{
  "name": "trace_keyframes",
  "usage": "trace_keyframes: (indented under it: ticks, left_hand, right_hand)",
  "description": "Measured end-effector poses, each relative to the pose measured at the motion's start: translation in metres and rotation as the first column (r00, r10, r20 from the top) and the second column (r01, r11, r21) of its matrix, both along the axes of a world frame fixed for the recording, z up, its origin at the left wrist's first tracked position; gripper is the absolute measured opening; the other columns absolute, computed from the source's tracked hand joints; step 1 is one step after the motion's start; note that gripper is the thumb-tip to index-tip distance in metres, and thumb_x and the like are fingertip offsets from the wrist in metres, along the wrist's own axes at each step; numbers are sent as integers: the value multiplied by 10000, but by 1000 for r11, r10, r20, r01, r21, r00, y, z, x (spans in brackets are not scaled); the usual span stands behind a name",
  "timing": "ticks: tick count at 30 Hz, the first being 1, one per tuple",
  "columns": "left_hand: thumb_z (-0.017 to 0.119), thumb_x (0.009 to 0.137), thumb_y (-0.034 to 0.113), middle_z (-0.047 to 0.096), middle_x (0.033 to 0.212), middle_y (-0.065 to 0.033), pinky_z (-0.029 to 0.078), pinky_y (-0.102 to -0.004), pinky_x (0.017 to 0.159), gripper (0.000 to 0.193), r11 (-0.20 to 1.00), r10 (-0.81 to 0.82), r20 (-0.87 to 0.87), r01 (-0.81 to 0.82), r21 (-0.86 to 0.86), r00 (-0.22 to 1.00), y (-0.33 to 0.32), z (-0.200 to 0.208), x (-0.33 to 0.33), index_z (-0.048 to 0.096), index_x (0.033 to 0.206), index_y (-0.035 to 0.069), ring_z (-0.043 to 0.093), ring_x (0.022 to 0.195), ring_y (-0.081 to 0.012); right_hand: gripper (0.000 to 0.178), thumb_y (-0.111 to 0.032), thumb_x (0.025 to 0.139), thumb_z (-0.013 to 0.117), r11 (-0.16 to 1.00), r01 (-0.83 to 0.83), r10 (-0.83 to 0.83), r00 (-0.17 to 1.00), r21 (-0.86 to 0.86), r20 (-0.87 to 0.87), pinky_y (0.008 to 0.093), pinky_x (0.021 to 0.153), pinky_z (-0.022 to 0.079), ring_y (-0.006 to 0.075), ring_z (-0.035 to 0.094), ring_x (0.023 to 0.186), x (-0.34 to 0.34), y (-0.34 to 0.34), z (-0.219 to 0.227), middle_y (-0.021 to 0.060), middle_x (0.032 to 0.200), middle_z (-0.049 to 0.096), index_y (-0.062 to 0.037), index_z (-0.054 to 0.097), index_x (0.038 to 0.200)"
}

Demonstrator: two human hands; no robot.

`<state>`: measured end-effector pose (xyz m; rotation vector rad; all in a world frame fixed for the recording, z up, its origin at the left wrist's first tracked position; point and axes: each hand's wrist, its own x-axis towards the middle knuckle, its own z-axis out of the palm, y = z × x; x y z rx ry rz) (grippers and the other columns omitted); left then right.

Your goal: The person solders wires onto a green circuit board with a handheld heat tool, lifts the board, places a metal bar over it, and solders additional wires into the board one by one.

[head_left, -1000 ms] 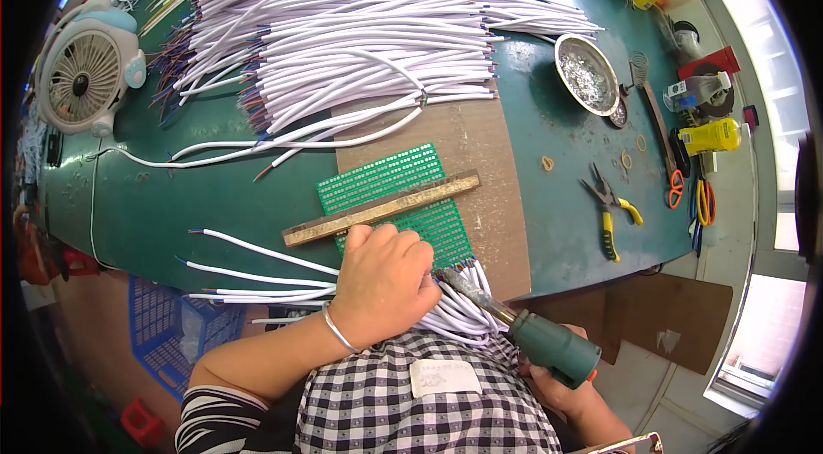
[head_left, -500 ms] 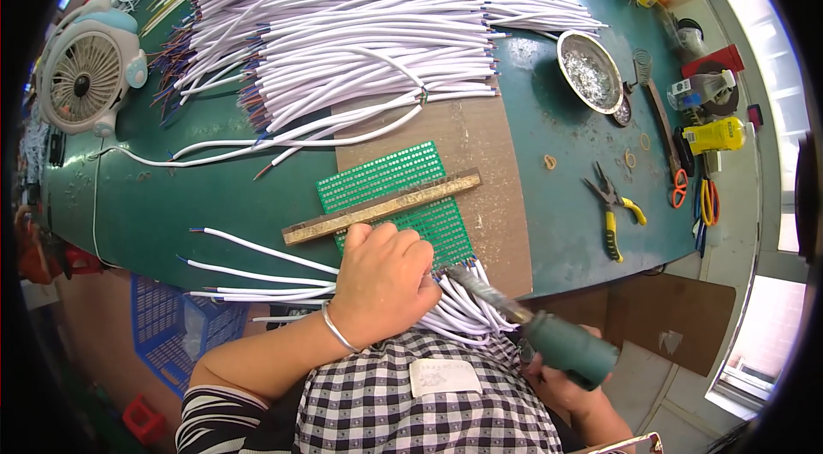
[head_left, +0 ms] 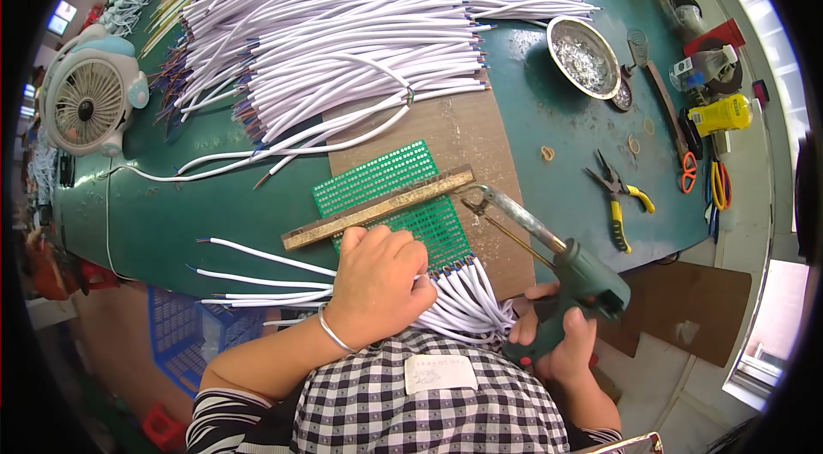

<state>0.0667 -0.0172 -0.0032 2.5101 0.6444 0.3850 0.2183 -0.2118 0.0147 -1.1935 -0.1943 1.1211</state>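
Head view: your left hand [head_left: 377,282] is lying knuckles-up, fingers curled, pressing down on a fanned row of white cables [head_left: 467,304] at the lower edge of the green perforated board [head_left: 390,188]. Its palm is covering where the cable ends meet the board, so you can't tell if it's pinching any single one. Your right hand [head_left: 561,342], at approx 5 o'clock, is clenching the grip of a green soldering gun [head_left: 579,278]; the metal barrel is angling up toward 11 o'clock, tip just beside the right end of the brass bar [head_left: 377,207] lying across the board. Fingers are partly hidden behind the gun body.

Your checked shirt is cutting off the lower cable ends; the white patch on it is too blurred to make out.

At 1–2 o'clock, yellow boxes [head_left: 720,115] and a red one are sitting near the rim, labels unreadable. A metal bowl [head_left: 583,55] w/ silvery scraps is sitting at 1 o'clock, yellow-handled pliers [head_left: 621,192] at 3 o'clock, a big bundle of white cables [head_left: 343,34] at 12, a small fan [head_left: 86,102] at 10. Loose cables [head_left: 257,257] are lying at 8 o'clock, beside your left wrist.
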Motion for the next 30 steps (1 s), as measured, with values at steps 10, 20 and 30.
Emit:
trace_keyframes:
  ticks: [10, 20, 30]
  left_hand:
    - [663, 660, 112, 537, 744, -6, 337, -360, 743, 123, 991, -113, 20, 114, -67, 993, 7, 3, -11, 597, 764, 121, 507, 746, -206]
    - [644, 763, 152, 554, 730, -52, 412, -375, 645, 63, 872, -443, -68, 448, 196, 894, 87, 61, 40, 638, 808, 108, 546, 706, -252]
    - [648, 788, 186, 588, 770, -57, 444, -389, 676, 83, 829, -77, 272, -90, 553, 959, 168, 9, 163, 672, 787, 106, 578, 777, -268]
  right_hand:
    - [427, -452, 904, 512, 979, 145, -118, 976, 145, -182, 410, 959, 411, 145, 503, 539, -15, 40, -27, 57, 1052, 596, -118, 459, 1164]
    - [413, -486, 930, 468, 867, 484, -425, 845, 124, -324, 337, 835, 453, 112, 485, 577, 9, 12, -31, 23, 974, 613, -140, 491, 1155]
    - [346, -375, 979, 419, 766, 567, -483, 818, 301, -311, 339, 806, 441, 124, 510, 580, 16, 2, -23, 68, 1130, 573, -101, 463, 1185]
